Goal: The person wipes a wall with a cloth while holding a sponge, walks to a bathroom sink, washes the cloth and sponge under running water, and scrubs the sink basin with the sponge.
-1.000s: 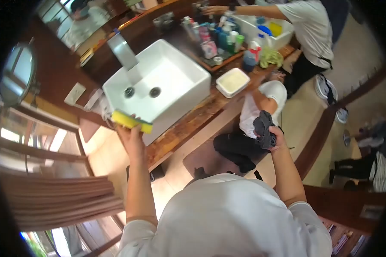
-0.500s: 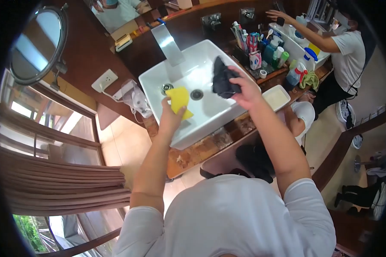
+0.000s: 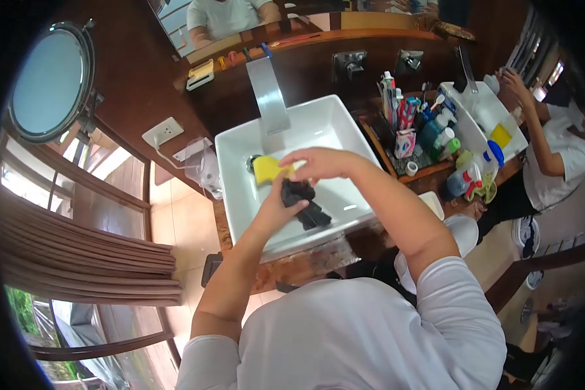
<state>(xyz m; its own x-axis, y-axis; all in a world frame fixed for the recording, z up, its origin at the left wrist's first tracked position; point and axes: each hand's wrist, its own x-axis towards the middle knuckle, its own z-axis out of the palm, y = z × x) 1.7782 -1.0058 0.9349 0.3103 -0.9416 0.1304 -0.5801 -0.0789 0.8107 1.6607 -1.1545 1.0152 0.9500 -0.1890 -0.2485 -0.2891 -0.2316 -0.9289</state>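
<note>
Where both forearms converge above the white basin (image 3: 356, 140), the hands work almost touching. Left hand (image 3: 277, 207): partly closed, thumb laid over a dark cloth (image 3: 314, 217), its lower end drooping toward the basin's near wall. Right hand (image 3: 326, 163): reaching across from the right, fingers curled, fingertips at the right edge of a yellow sponge (image 3: 265, 170); pinch or mere contact, cannot tell. Sponge sits over the basin, below the faucet (image 3: 266, 91), just beyond the left fingers.

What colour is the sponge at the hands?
The sponge looks yellow, seen best in the head view.
</note>
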